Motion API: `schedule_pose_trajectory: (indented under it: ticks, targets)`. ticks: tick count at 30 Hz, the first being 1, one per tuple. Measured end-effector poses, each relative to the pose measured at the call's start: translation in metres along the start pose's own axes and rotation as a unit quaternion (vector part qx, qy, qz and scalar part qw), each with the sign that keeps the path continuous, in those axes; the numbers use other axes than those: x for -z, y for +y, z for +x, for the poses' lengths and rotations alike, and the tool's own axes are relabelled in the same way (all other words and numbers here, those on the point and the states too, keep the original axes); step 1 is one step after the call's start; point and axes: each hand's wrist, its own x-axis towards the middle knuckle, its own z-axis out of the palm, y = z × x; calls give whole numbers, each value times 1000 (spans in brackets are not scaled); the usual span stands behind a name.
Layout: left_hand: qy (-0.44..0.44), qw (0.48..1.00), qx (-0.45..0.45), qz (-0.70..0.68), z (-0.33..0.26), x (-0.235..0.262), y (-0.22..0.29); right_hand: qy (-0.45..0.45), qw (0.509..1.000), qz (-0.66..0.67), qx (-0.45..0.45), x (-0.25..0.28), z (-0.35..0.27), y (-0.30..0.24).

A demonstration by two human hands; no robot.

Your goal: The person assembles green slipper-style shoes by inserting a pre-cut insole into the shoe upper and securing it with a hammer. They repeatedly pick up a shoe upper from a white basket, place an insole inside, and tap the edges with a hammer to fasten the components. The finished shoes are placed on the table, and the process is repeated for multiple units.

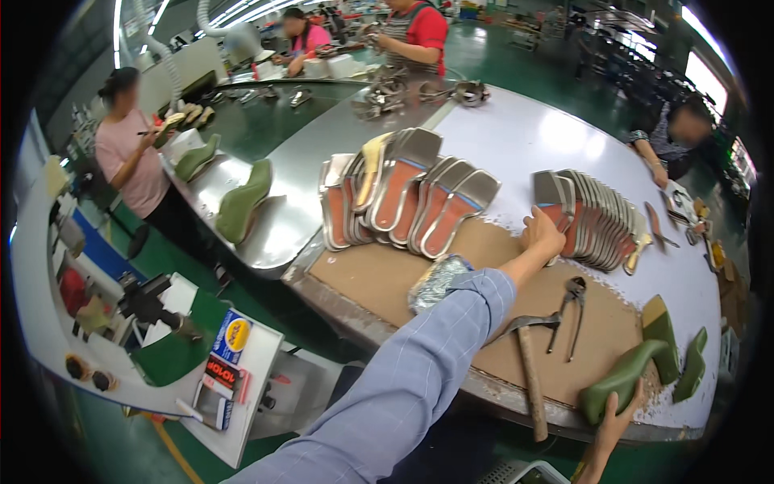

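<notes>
Standing at a curved worktable point(564, 129), the person has a green shoe last point(243, 202) lying at the far left. Next comes a fanned pile of insoles point(423, 194), long axes slanting, grey ends toward the upper right. Below it sits a plastic-wrapped bundle point(435, 281), then a hammer point(530, 371), its handle pointing toward the near edge. The left hand point(542, 235) reaches to the row of insoles point(592, 222), fingers bent at its left edge; whether they grip cannot be told. That row's grey ends point away from the person. Pincers point(574, 302) lie below. Farther right, at the near edge, the right hand point(619, 415) grasps a held last point(621, 377), its long axis diagonal: broad end lower left, narrower end upper right, near two other lasts point(661, 339).
</notes>
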Motion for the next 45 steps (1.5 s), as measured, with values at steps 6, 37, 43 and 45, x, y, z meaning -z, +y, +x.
schedule_pose_trajectory:
  ticks: [6, 37, 43, 45]
  targets:
    - [189, 956, -208, -85, -11, 49, -10, -83, 960, 229, -138, 18, 22, 35]
    - [-327, 505, 6, -799, -218, 293, -118, -222, 868, -324, 303, -242, 14, -86]
    - [-160, 615, -82, -768, -255, 324, -121, -219, 954, -18, 203, -214, -20, -168]
    - [-83, 690, -101, -712, -262, 322, -126, -478, 833, 278, -19, -185, -80, -204]
